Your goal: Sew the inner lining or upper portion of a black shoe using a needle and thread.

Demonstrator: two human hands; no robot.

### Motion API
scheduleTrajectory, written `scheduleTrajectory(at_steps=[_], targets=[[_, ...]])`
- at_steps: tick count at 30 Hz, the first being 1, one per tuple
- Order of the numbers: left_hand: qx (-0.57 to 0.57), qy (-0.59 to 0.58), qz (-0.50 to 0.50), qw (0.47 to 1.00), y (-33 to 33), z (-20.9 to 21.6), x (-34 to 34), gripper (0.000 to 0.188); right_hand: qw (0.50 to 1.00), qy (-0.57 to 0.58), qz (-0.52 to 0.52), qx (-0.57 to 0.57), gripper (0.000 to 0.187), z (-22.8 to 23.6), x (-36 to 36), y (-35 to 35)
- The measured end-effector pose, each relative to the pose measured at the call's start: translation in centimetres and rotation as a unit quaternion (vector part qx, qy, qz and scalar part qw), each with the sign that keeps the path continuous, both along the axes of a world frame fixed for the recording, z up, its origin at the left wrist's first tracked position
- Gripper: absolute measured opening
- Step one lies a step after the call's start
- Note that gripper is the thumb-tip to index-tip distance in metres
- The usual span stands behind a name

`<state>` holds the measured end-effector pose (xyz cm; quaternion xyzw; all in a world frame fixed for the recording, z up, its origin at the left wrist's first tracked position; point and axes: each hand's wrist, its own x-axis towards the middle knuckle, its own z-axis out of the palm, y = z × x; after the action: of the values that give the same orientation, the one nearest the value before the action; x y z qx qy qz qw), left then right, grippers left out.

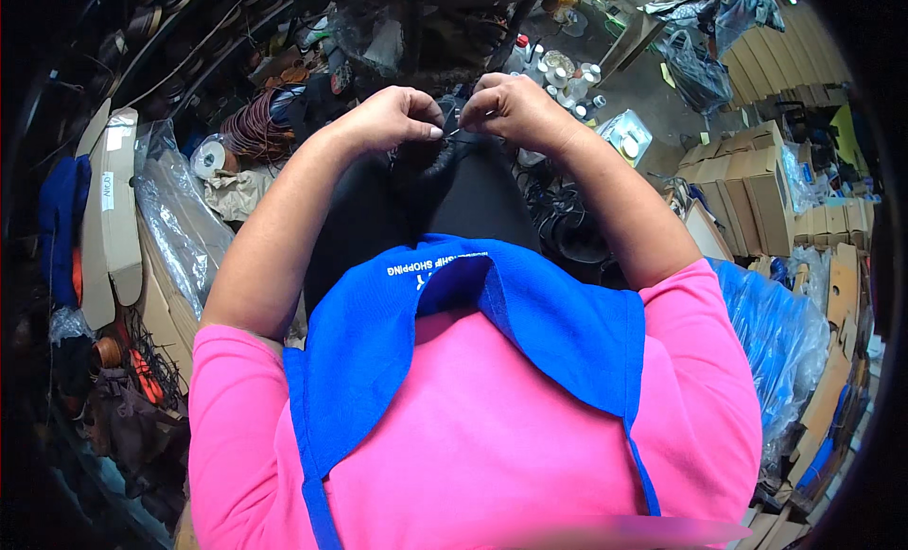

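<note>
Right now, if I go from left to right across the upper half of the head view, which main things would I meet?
Dark blue cloth, cut cardboard piece, white spool, left hand's fingers, right hand's fingers, clear container, cardboard boxes.

Cardboard boxes point(768, 205), clustered white bottles point(560, 77), white spool point(205, 160), reddish-brown coils point(253, 129), possibly cord

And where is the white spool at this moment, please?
In the head view, the white spool is at the upper left, outside the left forearm, beside the reddish-brown cord bundle and just above the crumpled beige sheet.
</note>
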<state>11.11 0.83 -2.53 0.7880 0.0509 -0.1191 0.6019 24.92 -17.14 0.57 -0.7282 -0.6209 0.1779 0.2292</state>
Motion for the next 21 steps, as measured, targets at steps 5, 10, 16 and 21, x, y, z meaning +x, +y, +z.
scheduleTrajectory(at_steps=[5,10,16,21], targets=[[-0.062,0.014,0.013,0.998,0.1,-1.0,0.0,0.022,0.999,0.045,0.022,0.016,0.013,-1.2,-0.3,-0.1],[-0.045,-0.003,-0.036,0.998,0.6,-0.7,-0.3,0.028,0.993,0.093,-0.036,0.068,0.013,-2.6,-1.8,-1.2],[0.046,0.004,-0.088,0.995,0.5,-0.5,-0.3,0.035,0.997,0.023,-0.022,0.075,0.016,-1.9,-2.9,-2.2],[0.054,-0.009,-0.127,0.99,0.5,-0.4,0.0,0.035,0.986,-0.163,0.03,0.009,0.016,0.2,-3.8,-1.6]])
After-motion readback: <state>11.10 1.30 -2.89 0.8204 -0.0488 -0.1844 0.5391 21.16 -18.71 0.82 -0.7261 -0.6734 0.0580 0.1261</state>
